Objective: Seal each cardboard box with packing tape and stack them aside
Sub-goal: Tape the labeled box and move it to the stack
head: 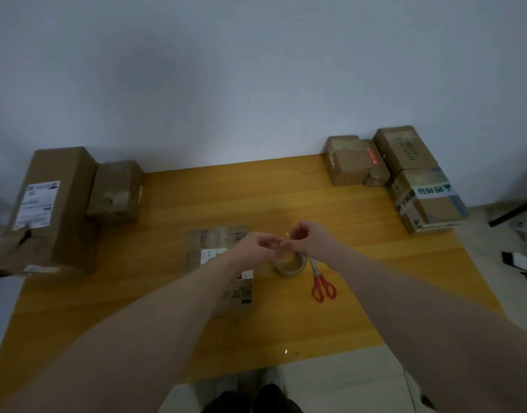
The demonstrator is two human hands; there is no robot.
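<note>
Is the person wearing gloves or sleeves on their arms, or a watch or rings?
No gloves and no sleeves. The left hand and the right hand are bare, and both forearms are bare all the way down to the picture's edge. No watch, bracelet or ring shows on either one, though the fingers are small and a bit blurry here.

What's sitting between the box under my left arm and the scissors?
The tape roll lies between the box and the scissors, below both hands, in the head view.

1 head-worn camera looks forward and down onto the table point(167, 293), wide-angle, close above.
</note>
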